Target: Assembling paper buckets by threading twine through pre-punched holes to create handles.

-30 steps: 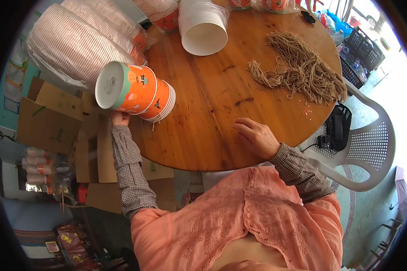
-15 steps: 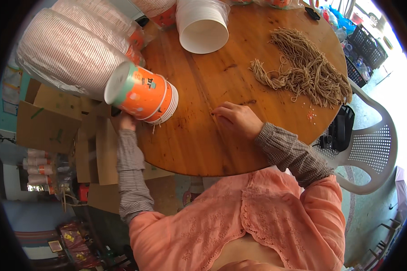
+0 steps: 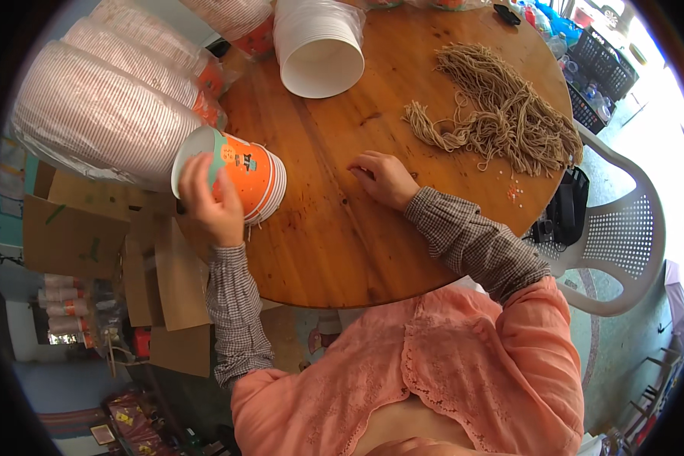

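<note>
My left hand (image 3: 219,211) is loose, fingers uncurled, overlapping the orange bucket stack (image 3: 252,173); contact unclear. Stack's on the table (image 3: 342,254), left side, at 2 o'clock from that hand. Long axis shows as a 10-to-4 line: base to 10, rims to 4. Looks stood rim-down. Right hand (image 3: 387,181) is farther, fingers half curled, stack at its 9; can't tell if it grips anything. White tubs (image 3: 325,64) beyond, stack's 1.
</note>
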A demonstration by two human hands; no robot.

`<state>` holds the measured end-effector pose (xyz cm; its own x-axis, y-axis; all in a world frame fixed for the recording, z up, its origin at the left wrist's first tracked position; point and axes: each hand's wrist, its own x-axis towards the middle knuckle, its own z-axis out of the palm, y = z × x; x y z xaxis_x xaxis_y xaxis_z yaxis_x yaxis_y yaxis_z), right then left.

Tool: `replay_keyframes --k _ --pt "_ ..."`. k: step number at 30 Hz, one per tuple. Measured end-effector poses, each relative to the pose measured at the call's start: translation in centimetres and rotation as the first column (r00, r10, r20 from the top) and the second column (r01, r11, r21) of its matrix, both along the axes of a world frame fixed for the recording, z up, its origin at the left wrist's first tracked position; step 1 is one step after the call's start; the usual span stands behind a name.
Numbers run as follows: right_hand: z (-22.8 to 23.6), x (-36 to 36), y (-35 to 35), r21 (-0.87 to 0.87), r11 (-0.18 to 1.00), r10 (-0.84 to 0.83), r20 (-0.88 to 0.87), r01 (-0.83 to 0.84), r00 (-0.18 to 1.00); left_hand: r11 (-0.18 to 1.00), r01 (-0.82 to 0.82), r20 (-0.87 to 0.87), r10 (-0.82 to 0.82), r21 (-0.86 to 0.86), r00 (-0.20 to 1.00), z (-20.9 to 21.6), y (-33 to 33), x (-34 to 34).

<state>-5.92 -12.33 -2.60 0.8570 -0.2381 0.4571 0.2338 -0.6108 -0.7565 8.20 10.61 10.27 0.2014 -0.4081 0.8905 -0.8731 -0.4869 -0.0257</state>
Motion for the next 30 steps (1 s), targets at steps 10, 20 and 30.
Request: replay_keyframes --k 10,20,30 --pt "-0.9 6.0 -6.6 0.194 0.931 -0.337 0.126 0.31 0.933 1.0 -0.021 -0.058 0.02 -0.01 0.998 -5.8 -3.1 1.1" --pt "-1.4 10.6 -18.7 0.245 0.693 -0.719 0.165 0.678 0.675 0.92 -0.024 -0.738 -0.298 -0.39 0.605 -13.8 -14.4 9.6" --pt "0.6 15.7 -13.5 0.321 0.868 -0.405 0.018 0.379 0.914 0.893 -0.094 -0.697 -0.273 -0.44 0.663 -13.2 -17.6 13.6"
